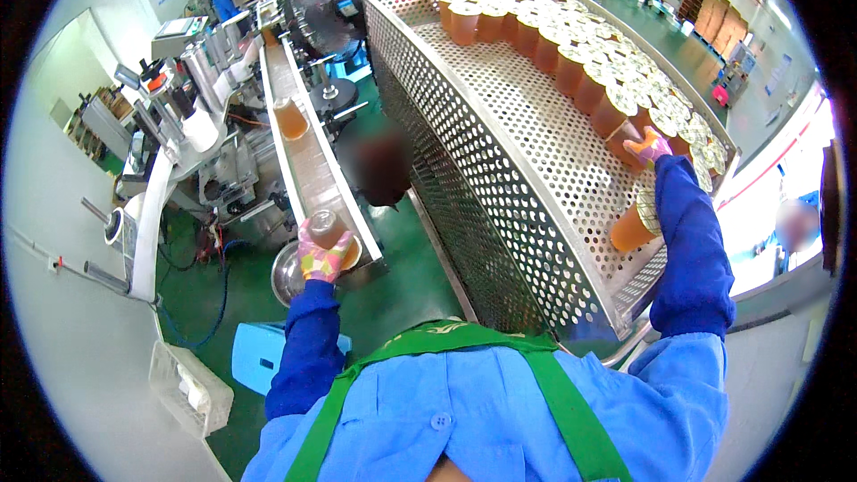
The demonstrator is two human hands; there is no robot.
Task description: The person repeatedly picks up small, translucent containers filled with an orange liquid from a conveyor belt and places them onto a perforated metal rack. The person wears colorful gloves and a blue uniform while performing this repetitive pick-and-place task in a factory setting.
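Head view, cylindrical amber jars (571,71), perforated metal tray (500,80)

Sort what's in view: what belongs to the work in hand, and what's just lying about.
Apparently in use:
- left hand, holding a jar at the near end of the conveyor
- right hand, on an amber jar in the perforated metal bin

Apparently just lying about:
- blue stool
- white basket
- cardboard stacks

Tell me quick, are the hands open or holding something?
Left hand: closed around a clear, round jar with amber contents.
Right hand: closed around an amber, round jar in the perforated metal tray.
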